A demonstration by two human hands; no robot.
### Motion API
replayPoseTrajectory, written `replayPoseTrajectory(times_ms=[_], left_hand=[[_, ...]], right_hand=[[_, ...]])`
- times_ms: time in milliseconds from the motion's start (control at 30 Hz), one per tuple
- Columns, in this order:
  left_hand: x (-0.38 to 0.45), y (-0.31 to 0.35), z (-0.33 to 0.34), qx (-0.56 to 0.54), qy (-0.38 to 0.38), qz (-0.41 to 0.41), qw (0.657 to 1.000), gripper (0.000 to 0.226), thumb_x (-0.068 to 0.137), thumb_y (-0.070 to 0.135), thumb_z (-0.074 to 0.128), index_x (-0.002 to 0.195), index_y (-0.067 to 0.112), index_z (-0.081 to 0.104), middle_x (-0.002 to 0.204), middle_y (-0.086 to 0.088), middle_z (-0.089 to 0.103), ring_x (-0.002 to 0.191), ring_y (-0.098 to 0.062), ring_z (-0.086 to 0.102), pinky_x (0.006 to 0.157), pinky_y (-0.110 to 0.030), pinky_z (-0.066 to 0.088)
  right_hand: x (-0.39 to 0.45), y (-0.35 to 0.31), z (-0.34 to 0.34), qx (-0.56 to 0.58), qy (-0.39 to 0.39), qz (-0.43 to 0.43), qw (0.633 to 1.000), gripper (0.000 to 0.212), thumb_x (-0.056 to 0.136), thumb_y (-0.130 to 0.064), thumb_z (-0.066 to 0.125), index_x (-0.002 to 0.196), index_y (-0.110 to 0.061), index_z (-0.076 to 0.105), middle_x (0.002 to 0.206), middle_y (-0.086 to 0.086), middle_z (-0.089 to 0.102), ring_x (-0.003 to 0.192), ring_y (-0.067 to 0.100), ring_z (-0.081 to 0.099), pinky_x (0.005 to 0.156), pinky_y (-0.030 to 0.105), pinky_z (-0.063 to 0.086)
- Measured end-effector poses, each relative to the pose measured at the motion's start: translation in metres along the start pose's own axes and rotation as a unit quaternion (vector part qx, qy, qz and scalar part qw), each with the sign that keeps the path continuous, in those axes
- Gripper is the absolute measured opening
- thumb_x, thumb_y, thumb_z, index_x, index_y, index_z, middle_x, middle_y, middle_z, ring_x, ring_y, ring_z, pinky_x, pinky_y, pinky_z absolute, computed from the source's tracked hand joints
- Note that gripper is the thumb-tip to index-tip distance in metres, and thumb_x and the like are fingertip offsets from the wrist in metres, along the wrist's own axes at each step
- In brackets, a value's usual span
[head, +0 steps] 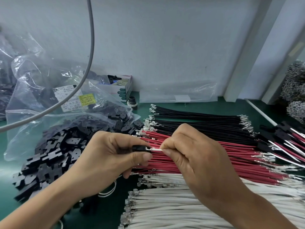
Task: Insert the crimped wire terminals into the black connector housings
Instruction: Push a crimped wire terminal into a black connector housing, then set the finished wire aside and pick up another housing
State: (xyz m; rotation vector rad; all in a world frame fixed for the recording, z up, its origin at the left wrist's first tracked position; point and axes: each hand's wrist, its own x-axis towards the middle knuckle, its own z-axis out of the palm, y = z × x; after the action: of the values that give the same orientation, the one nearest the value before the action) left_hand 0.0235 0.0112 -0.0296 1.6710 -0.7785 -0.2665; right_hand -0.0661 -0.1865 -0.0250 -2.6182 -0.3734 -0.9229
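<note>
**A:** Left hand (pixel 105 154) curled round a small black plastic connector housing (pixel 139 148), right hand (pixel 189 151) pinching a thin white wire (pixel 156 149), metal crimp terminal (pixel 148 148) right at the housing's mouth.

**B:** Over the green counter (pixel 214 107) then?

**A:** Yep, above rows of red wires (pixel 239 151), black wires (pixel 198 118) and white wires (pixel 165 205). Loose pile of black housings (pixel 54 156) spilling from a clear plastic bag (pixel 41 90) on the left.
</note>
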Motion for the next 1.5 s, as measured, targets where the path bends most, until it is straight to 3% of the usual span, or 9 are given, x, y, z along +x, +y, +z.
replayPoseTrajectory(times_ms=[100,333,767,933,1033,1167,1267,1400,1500], left_hand=[[-0.001,-0.001,0.005,0.036,-0.002,0.018,0.999,0.017,0.075,0.027,0.082,0.091,0.032,0.083,0.057,0.005,0.072,0.04,-0.005,0.053,0.044,-0.015,0.044],[0.001,-0.005,0.003,-0.007,0.01,0.015,1.0,0.014,0.076,0.027,0.081,0.089,0.024,0.083,0.071,-0.01,0.076,0.043,-0.013,0.055,0.044,-0.02,0.046],[0.0,-0.01,0.006,-0.006,0.02,0.042,0.999,0.012,0.077,0.029,0.082,0.089,0.027,0.083,0.07,-0.008,0.076,0.043,-0.015,0.059,0.045,-0.021,0.049],[0.003,-0.012,0.004,-0.086,0.073,0.038,0.993,0.016,0.074,0.025,0.081,0.088,0.017,0.083,0.069,-0.015,0.074,0.045,-0.019,0.06,0.043,-0.019,0.044],[0.006,-0.017,-0.003,-0.121,0.14,0.031,0.982,0.026,0.073,0.033,0.086,0.095,0.019,0.083,0.079,-0.014,0.077,0.053,-0.022,0.063,0.045,-0.025,0.048],[0.008,-0.02,-0.007,-0.097,0.162,0.067,0.98,0.049,0.077,0.052,0.076,0.121,0.033,0.073,0.111,-0.003,0.077,0.086,-0.019,0.075,0.063,-0.027,0.062],[0.009,-0.026,-0.008,-0.05,0.192,0.089,0.976,0.042,0.083,0.049,0.077,0.123,0.037,0.072,0.111,0.002,0.078,0.089,-0.015,0.075,0.066,-0.024,0.062],[0.011,-0.037,-0.007,0.008,0.21,0.096,0.973,0.037,0.084,0.046,0.075,0.121,0.04,0.072,0.107,0.009,0.078,0.087,-0.009,0.075,0.062,-0.019,0.06],[0.013,-0.047,-0.009,0.053,0.208,0.105,0.971,0.045,0.084,0.063,0.072,0.124,0.041,0.07,0.109,0.011,0.077,0.085,-0.012,0.076,0.059,-0.023,0.061]], right_hand=[[-0.002,-0.003,0.007,-0.078,0.012,-0.04,0.996,0.008,0.097,-0.015,0.064,0.089,-0.015,0.066,0.086,-0.004,0.054,0.068,0.015,0.051,0.05,0.033,0.048],[-0.001,0.003,0.001,-0.058,0.028,-0.004,0.998,0.018,0.1,-0.035,0.057,0.092,-0.023,0.069,0.087,-0.012,0.056,0.075,0.008,0.053,0.055,0.026,0.047],[0.001,0.007,0.002,-0.145,0.039,-0.082,0.985,0.03,0.104,-0.032,0.05,0.085,-0.016,0.068,0.082,-0.003,0.057,0.068,0.015,0.052,0.05,0.031,0.047],[0.005,0.011,-0.014,-0.093,-0.015,0.0,0.996,0.034,0.102,-0.051,0.044,0.098,-0.026,0.067,0.09,-0.015,0.058,0.081,0.009,0.055,0.067,0.028,0.046],[0.008,0.017,-0.029,-0.043,-0.058,0.089,0.993,0.033,0.094,-0.059,0.043,0.099,-0.037,0.067,0.085,-0.021,0.059,0.082,0.004,0.057,0.068,0.02,0.042],[0.024,0.023,-0.081,-0.089,0.069,0.034,0.993,0.017,0.099,-0.045,0.058,0.096,-0.033,0.071,0.078,-0.015,0.054,0.073,0.007,0.054,0.065,0.024,0.042],[0.027,0.061,-0.148,-0.181,0.124,0.041,0.975,0.016,0.1,-0.055,0.053,0.101,-0.045,0.065,0.087,-0.019,0.058,0.079,0.004,0.058,0.069,0.027,0.046],[-0.043,0.177,-0.225,-0.301,0.075,0.163,0.937,0.021,0.095,-0.069,0.044,0.102,-0.057,0.061,0.091,-0.02,0.06,0.08,0.008,0.061,0.071,0.05,0.056],[-0.125,0.265,-0.241,-0.381,0.006,0.247,0.891,0.013,0.094,-0.064,0.042,0.087,-0.061,0.052,0.074,-0.012,0.056,0.06,0.004,0.051,0.055,0.039,0.051]])
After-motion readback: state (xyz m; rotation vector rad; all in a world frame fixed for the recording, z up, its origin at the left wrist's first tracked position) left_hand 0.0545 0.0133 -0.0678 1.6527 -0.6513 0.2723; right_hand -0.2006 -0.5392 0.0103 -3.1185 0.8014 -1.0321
